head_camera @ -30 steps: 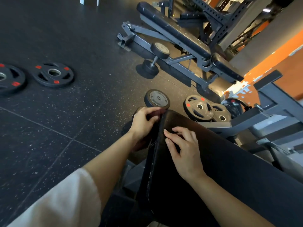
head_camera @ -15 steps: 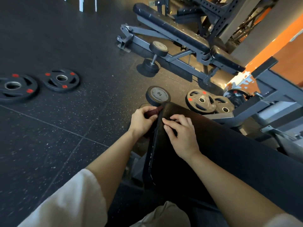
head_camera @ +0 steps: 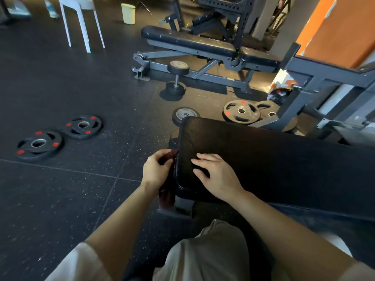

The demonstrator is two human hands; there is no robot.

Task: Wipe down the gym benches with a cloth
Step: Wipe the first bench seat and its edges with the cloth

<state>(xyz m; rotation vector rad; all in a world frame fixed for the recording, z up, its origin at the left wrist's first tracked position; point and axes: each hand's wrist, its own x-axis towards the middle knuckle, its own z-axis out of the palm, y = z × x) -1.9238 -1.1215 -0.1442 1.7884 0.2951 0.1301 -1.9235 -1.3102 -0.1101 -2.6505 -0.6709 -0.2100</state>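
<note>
A black padded bench (head_camera: 263,159) runs from the middle of the view to the right edge. My left hand (head_camera: 157,171) grips a dark red cloth (head_camera: 167,191) against the bench's left end face; part of the cloth hangs below the hand. My right hand (head_camera: 218,175) rests on top of the pad near that end, fingers slightly bent and holding nothing. A second black bench (head_camera: 194,43) on a grey frame stands farther back.
Two plates (head_camera: 39,145) with red marks lie on the floor at the left. A dumbbell (head_camera: 185,115) and more plates (head_camera: 241,111) sit just beyond the bench end. Another dumbbell (head_camera: 176,78) stands upright. A white chair (head_camera: 81,21) and a pale bin (head_camera: 128,13) stand at the back.
The view has tilted up, showing more of the room. My left hand with the cloth has moved down along the bench's end face. My right hand stays on the pad.
</note>
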